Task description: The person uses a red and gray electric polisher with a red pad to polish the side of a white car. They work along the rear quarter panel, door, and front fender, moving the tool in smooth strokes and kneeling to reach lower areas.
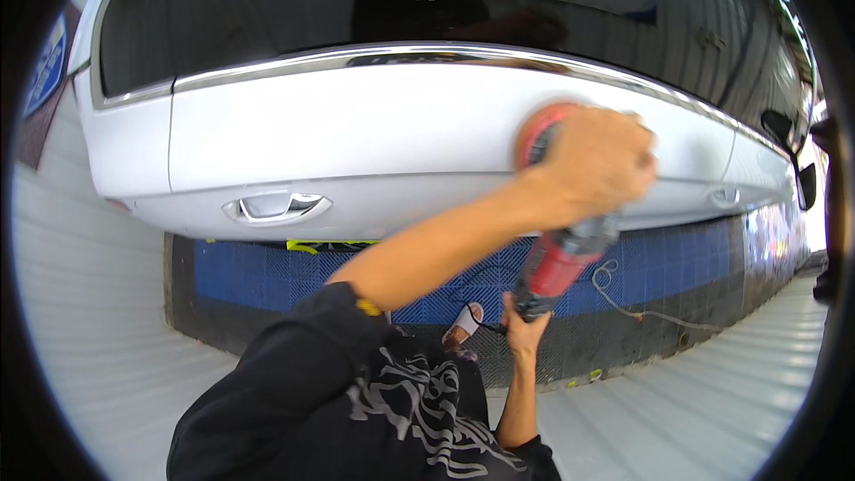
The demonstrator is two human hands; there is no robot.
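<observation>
A red and black polisher [559, 269] is held between my two hands against the side of a white car [356, 125]. Its round orange-red pad [527, 132] rests on the door panel below the window trim. Over the head of the tool, my left hand [598, 160] is closed, smeared a little by motion, with the forearm crossing in front of me. My right hand [527, 328] grips the dark rear end of the tool, lower down. A black cord [488, 325] runs from near that hand toward my foot.
A chrome door handle [278, 207] lies left of the tool, another [726, 197] to its right. Below the car is blue and grey grid flooring [240, 272]. A thin pale hose or cord [659, 314] lies on it. My sandalled foot [463, 322] stands near the cord.
</observation>
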